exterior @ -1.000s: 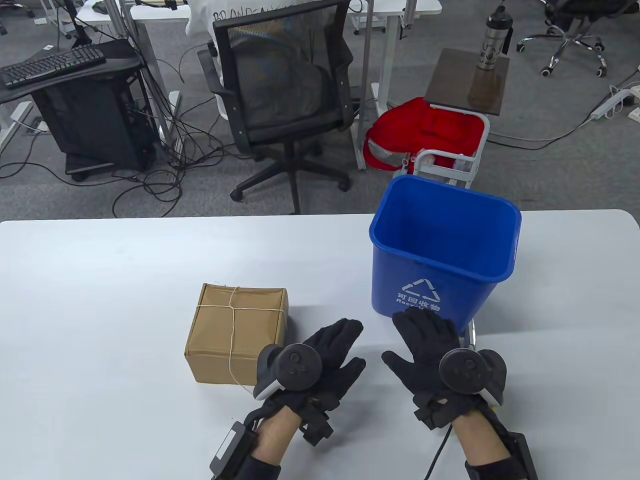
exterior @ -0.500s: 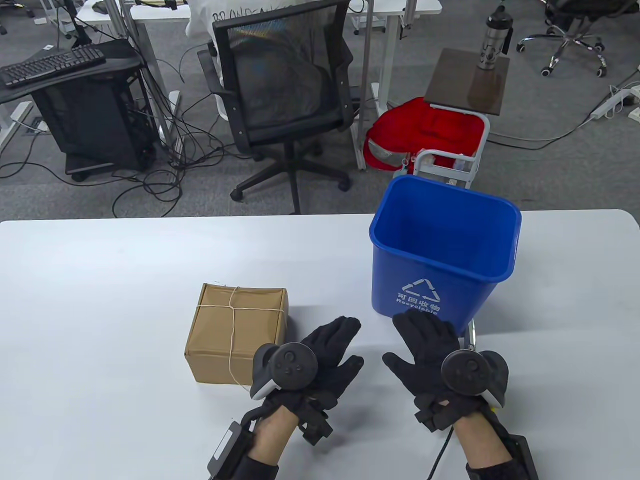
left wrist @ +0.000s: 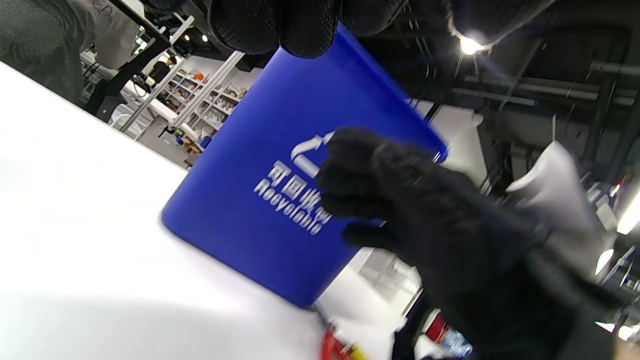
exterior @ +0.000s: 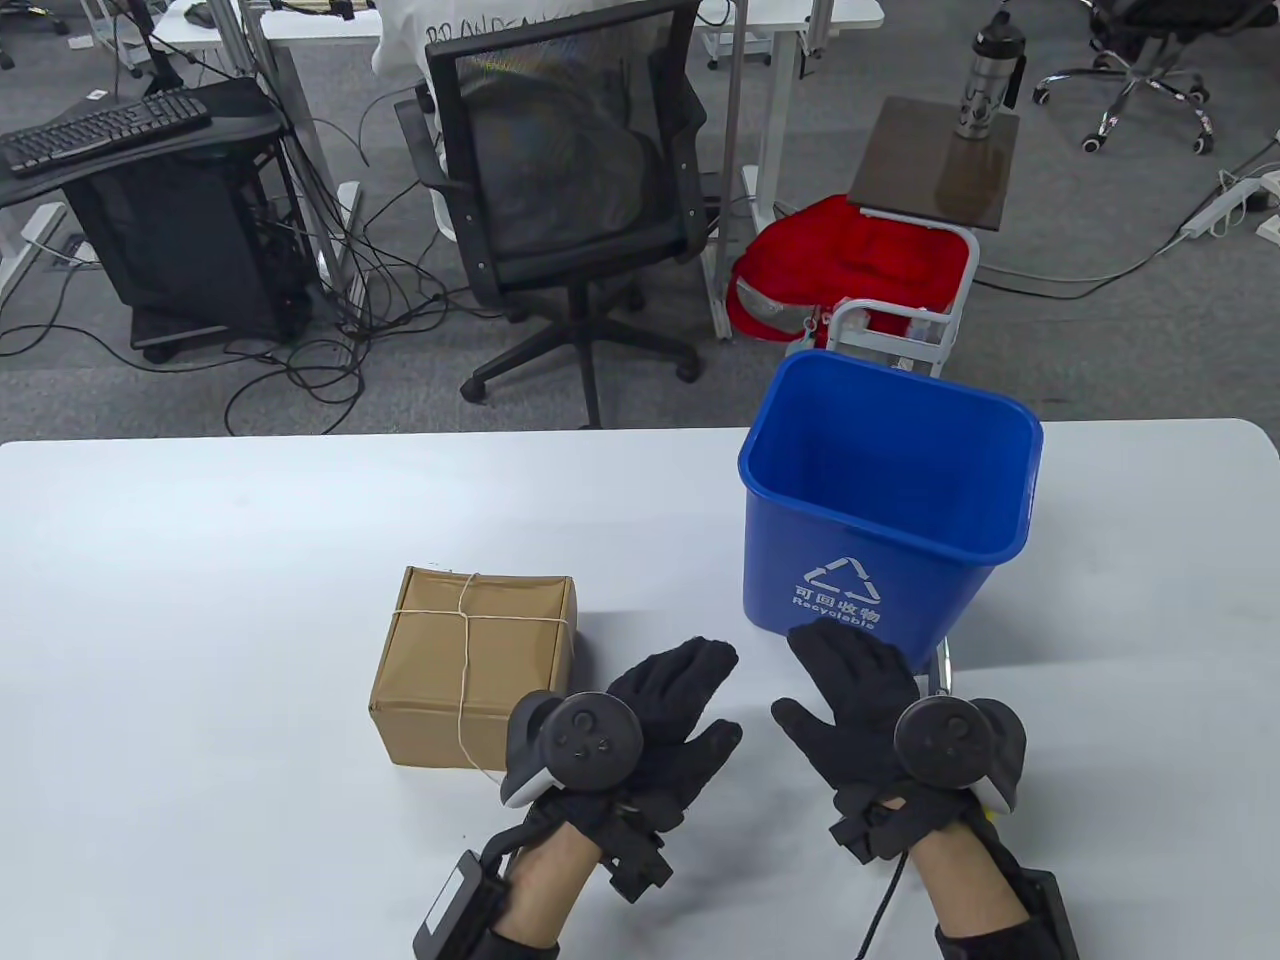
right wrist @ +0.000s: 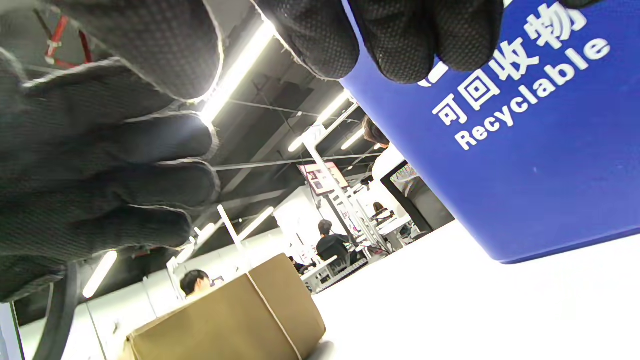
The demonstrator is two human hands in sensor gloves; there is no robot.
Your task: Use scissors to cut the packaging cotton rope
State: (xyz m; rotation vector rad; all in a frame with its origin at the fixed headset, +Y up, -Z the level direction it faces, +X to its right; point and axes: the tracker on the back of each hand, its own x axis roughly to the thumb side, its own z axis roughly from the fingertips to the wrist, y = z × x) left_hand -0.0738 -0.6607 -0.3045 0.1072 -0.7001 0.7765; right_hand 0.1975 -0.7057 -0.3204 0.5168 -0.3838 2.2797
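Left hand (exterior: 660, 715) and right hand (exterior: 855, 690), grips open and empty, above the desk (exterior: 200, 600); roped box (exterior: 475, 665) at 10 o'clock, bin (exterior: 880, 520) at 1 o'clock.

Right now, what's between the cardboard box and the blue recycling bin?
In the table view, only bare white table lies between the cardboard box and blue bin; the left hand hovers just nearer the person.

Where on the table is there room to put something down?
The white table is bare left of the cardboard box, along the far edge behind it, and right of the blue bin. It is crowded near the front, where the left hand and right hand hover between box and bin.
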